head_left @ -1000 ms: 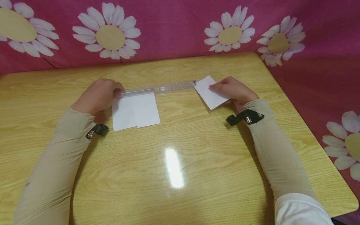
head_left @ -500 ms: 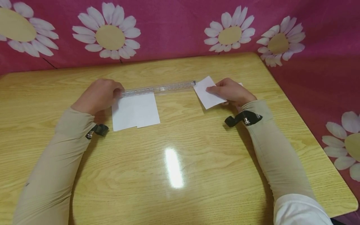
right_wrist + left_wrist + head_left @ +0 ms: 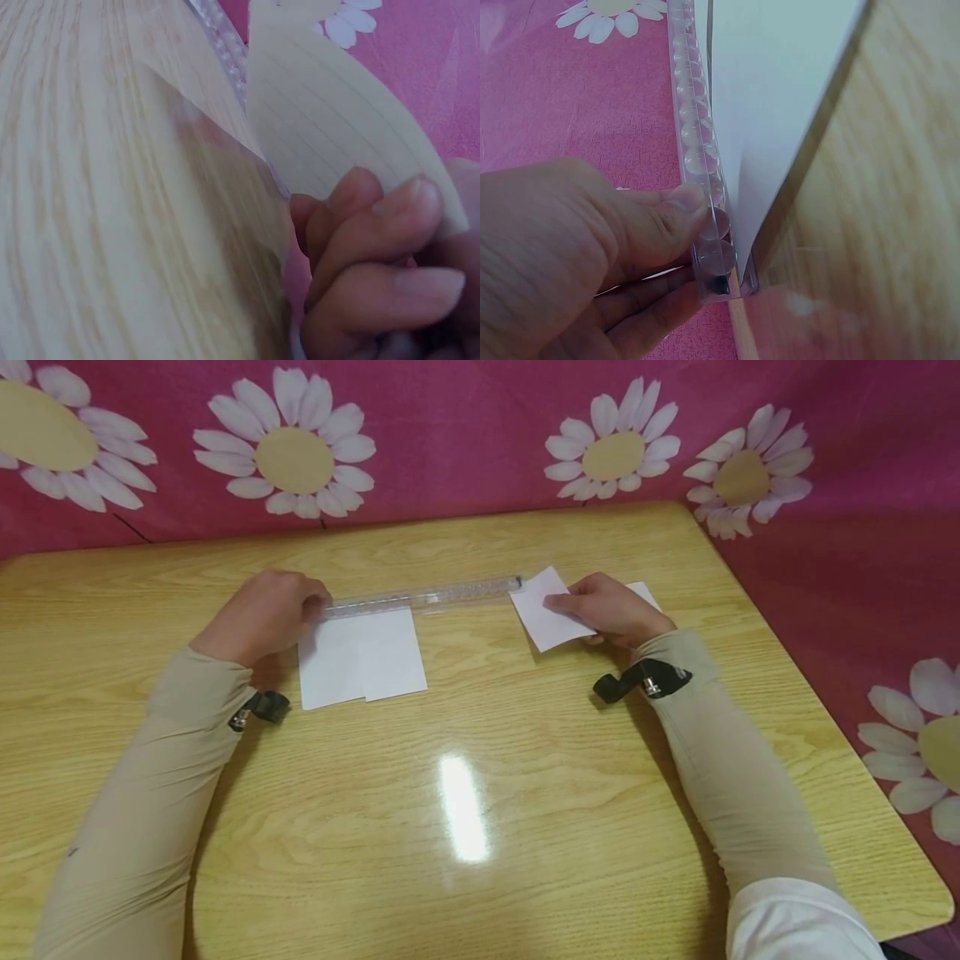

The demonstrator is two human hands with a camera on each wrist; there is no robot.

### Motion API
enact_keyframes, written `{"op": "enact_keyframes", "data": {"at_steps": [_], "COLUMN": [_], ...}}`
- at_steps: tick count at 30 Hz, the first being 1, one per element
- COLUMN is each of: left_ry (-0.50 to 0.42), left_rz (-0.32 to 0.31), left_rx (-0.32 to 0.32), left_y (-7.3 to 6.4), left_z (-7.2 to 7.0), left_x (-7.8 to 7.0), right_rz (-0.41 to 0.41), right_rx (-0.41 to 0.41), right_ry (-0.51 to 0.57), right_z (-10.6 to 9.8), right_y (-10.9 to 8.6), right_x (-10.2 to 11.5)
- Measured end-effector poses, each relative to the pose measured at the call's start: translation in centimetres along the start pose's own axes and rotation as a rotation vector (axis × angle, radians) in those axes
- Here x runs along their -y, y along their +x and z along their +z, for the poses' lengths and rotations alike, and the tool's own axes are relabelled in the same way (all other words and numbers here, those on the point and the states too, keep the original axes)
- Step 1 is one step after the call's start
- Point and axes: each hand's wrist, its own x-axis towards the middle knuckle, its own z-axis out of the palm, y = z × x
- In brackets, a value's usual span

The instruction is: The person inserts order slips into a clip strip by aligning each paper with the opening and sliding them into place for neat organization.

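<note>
A clear plastic rail (image 3: 468,590) with a row of clear balls inside (image 3: 701,160) lies across the table. My left hand (image 3: 258,617) pinches its left end between thumb and fingers. Two white paper slips, one on the left (image 3: 332,662) and one on the right (image 3: 396,656), overlap side by side, their far edges at the rail. In my right hand (image 3: 611,612) is another white slip (image 3: 546,617), pinched between thumb and fingers, its far corner at the rail's right end. Faint ruled lines show on this slip's underside (image 3: 330,112) in the right wrist view.
One more white paper (image 3: 643,593) shows partly behind my right wrist. The wooden table (image 3: 525,760) has rounded corners, and a pink cloth with daisies (image 3: 465,443) hangs along its back and right side. Light glares off the table's middle (image 3: 463,810).
My right hand has shifted slightly left with its slip, and more of the paper behind that wrist shows. My left hand, the rail and the two left slips have stayed put.
</note>
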Motion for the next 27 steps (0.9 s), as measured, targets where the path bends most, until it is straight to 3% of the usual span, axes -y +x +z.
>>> {"op": "enact_keyframes", "data": {"at_steps": [12,27], "left_ry": [0.004,0.023], "left_rz": [-0.008,0.015], "left_rx": [0.014,-0.016], "left_y": [0.0,0.0], "left_z": [0.0,0.0], "left_x": [0.0,-0.1], "right_rz": [0.036,-0.018], "right_rx": [-0.039,-0.003], "right_ry": [0.03,-0.002], "right_z": [0.5,1.4], "right_y": [-0.4,0.2], "right_x": [0.3,0.3]}}
